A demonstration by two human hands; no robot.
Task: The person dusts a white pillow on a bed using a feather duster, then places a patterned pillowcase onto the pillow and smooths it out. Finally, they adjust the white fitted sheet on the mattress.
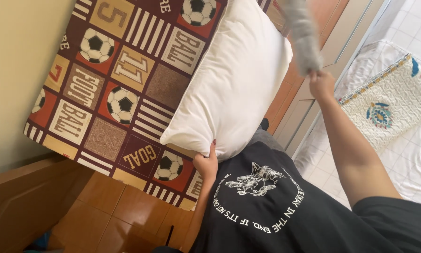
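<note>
1. In the head view, we are gripping the lower edge of a plump white pillow (234, 79) with our left hand (206, 165) in the lower middle of the frame; the fingers are curled shut around the pillow's corner, probably to steady it against our body.
2. The pillow is standing tilted across the centre and upper middle of the frame, leaning over the mattress (102, 89), whose cover is patterned with footballs, stripes and squares in maroon, tan and orange and fills the upper left.
3. Our right hand (321, 84) is reaching up at the upper right, closed around the end of a grey cloth (303, 33) that is rising above it toward the top edge; the cloth is blurred, so we cannot tell what kind of cloth it is.
4. We judge the raised arm is keeping the cloth clear of the pillow while the other hand is holding the pillow in place.
5. A quilted white bedspread (397, 103) with coloured embroidery is lying at the right edge, beside a wooden wardrobe (327, 33) behind the cloth.
6. No open container is showing; the pillow is bare, with no case on it that we can make out.
</note>
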